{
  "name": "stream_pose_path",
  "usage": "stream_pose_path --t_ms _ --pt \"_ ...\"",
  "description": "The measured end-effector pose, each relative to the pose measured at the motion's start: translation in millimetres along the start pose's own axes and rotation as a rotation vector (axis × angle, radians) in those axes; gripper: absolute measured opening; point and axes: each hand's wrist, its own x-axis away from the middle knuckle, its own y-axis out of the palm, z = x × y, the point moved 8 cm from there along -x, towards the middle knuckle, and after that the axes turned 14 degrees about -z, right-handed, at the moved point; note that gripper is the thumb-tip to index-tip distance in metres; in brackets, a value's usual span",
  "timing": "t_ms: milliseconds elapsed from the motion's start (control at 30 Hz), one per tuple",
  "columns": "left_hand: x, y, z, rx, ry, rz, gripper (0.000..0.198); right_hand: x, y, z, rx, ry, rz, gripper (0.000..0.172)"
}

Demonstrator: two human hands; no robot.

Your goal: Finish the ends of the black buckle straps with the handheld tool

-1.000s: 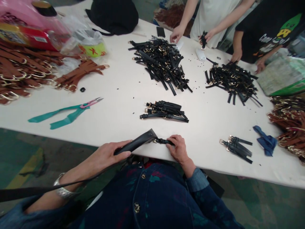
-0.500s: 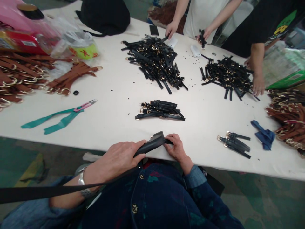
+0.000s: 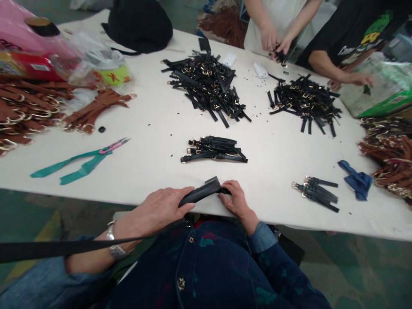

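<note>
My left hand (image 3: 159,208) is closed round a flat black sleeve-like strap piece (image 3: 201,193) at the near edge of the white table (image 3: 154,171). Touching the sleeve's far end, my right hand (image 3: 236,199) pinches a small black buckled strap that is mostly hidden inside the sleeve. A long black band runs from the sleeve back past my left wrist, which wears a metal bracelet. Just beyond my hands lies a small neat bundle of black buckled straps (image 3: 214,150).
Two big heaps of black straps (image 3: 206,83) (image 3: 305,101) lie further back, another small bundle (image 3: 317,193) and a blue cloth (image 3: 355,182) at right. Brown straps (image 3: 38,107) pile at both sides. Pink snips on teal ribbon (image 3: 83,161) lie left. Two other people work across the table.
The sleeve slid right over the small buckled strap, now almost hidden, and my left hand moved right with it. Across the table, the other people's hands shifted.
</note>
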Motion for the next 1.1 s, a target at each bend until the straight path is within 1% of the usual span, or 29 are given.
stream_pose_path --t_ms 100,233,367,500,633,767,900,967,1100 --pt "1 6.5 -7 0.098 0.036 0.021 0.045 -2 -2 0 0.004 0.031 0.017 0.018" --pt "9 15.9 -27 0.312 0.094 0.062 0.048 -4 -2 -5 0.035 0.043 0.003 0.014" --pt "21 14.2 -45 0.462 0.147 0.080 0.052 -3 1 -15 0.157 0.018 -0.031 0.010" --pt "32 12.8 -51 0.506 0.178 0.008 0.057 4 3 -21 0.242 -0.047 -0.012 0.011" --pt "42 19.3 -54 0.512 0.166 -0.045 0.055 14 5 -19 0.185 -0.103 -0.019 0.008" --pt "46 27.4 -52 0.528 0.186 -0.081 0.052 18 8 -16 0.131 -0.144 -0.037 0.010" --pt "37 34.0 -39 0.487 0.216 -0.137 0.052 17 7 -10 0.046 -0.124 -0.020 0.007" --pt "28 33.8 -30 0.446 0.200 -0.120 0.051 15 7 -5 0.020 -0.084 -0.038 0.008" --pt "15 26.2 -12 0.377 0.196 -0.051 0.048 13 5 1 0.015 -0.012 -0.056 0.016"
